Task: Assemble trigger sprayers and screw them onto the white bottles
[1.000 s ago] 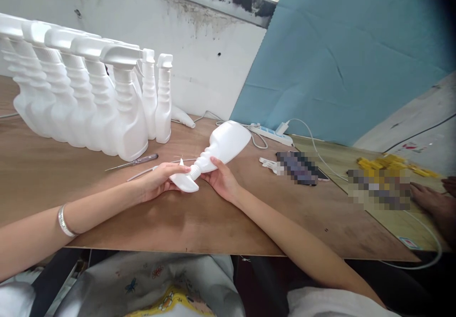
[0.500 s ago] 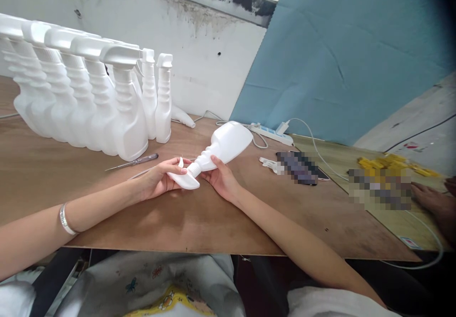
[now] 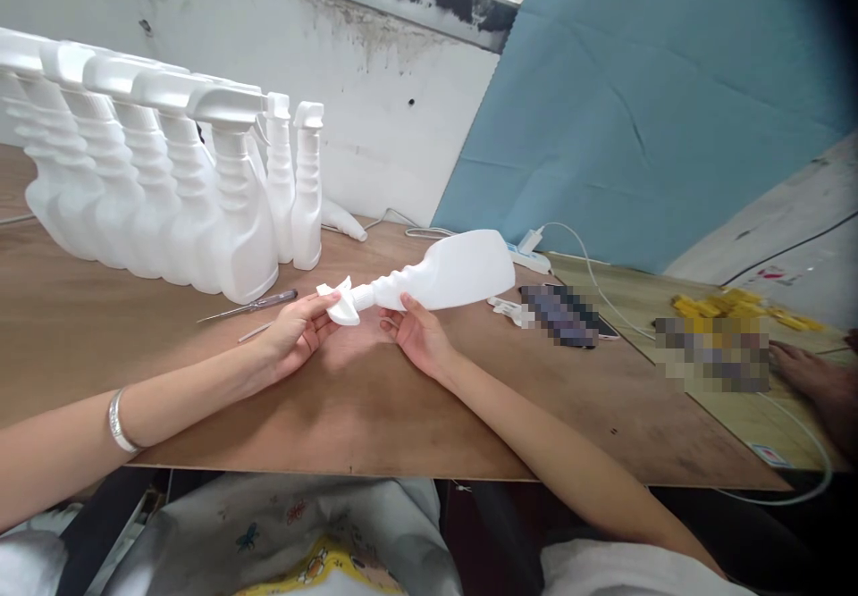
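A white spray bottle (image 3: 456, 274) is held sideways above the wooden table (image 3: 335, 408), its base pointing right. My right hand (image 3: 419, 335) supports its ribbed neck from below. My left hand (image 3: 295, 332) grips the white trigger spray head (image 3: 339, 301) fitted at the bottle's mouth. A silver bracelet sits on my left wrist.
A row of several finished white spray bottles (image 3: 154, 194) stands at the back left. A screwdriver (image 3: 251, 306) lies in front of them. A power strip (image 3: 529, 252) with cables, a blurred phone (image 3: 559, 314) and yellow parts (image 3: 730, 310) lie to the right, near another person's hand (image 3: 814, 377).
Both hands lifted the bottle off the table and swung its base to the right, so it now lies nearly level. The spray head rose with my left hand.
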A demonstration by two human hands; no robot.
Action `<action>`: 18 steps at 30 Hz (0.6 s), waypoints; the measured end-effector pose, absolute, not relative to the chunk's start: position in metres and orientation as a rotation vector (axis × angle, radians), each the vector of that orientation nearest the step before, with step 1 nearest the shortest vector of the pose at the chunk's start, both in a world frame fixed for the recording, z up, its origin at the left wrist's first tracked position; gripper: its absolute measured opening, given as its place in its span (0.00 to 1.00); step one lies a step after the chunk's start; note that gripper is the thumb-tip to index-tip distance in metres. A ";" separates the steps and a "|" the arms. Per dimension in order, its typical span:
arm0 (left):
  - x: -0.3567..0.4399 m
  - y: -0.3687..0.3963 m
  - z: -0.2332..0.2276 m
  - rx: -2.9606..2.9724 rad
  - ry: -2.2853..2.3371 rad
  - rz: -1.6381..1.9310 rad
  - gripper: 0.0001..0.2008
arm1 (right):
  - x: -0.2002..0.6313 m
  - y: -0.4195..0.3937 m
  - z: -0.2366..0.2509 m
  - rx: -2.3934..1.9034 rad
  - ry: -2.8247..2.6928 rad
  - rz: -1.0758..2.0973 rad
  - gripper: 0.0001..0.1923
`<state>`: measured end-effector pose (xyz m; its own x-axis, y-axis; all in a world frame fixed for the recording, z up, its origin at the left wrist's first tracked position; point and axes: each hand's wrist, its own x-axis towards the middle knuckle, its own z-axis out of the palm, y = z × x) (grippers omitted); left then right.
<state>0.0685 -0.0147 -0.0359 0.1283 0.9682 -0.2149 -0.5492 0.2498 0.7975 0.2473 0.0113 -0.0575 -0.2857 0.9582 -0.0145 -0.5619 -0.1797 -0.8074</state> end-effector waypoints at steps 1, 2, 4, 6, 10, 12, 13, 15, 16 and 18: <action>0.069 -0.014 -0.037 0.606 0.833 1.208 0.06 | 0.247 0.011 -0.057 -0.653 -0.865 1.712 0.13; 0.069 -0.014 -0.037 0.589 0.839 1.192 0.06 | 0.247 0.010 -0.057 -0.650 -0.873 1.712 0.12; 0.068 -0.013 -0.038 0.583 0.840 1.136 0.08 | 0.248 0.009 -0.056 -0.655 -0.888 1.707 0.11; 0.067 -0.013 -0.038 0.604 0.826 1.049 0.10 | 0.248 0.009 -0.056 -0.667 -0.901 1.701 0.10; 0.067 -0.015 -0.035 0.596 0.856 0.928 0.14 | 0.248 0.008 -0.057 -0.690 -0.933 1.705 0.10; 0.068 -0.017 -0.033 0.602 0.867 0.888 0.16 | 0.248 0.008 -0.058 -0.689 -0.948 1.708 0.10; 0.067 -0.018 -0.033 0.614 0.869 0.872 0.16 | 0.247 0.007 -0.058 -0.687 -0.954 1.710 0.10; 0.067 -0.020 -0.031 0.628 0.886 0.852 0.15 | 0.247 0.007 -0.058 -0.690 -0.966 1.721 0.10; 0.067 -0.020 -0.031 0.629 0.900 0.849 0.14 | 0.247 0.006 -0.058 -0.692 -0.971 1.729 0.10; 0.066 -0.022 -0.030 0.640 0.917 0.838 0.11 | 0.246 0.006 -0.058 -0.691 -0.983 1.742 0.10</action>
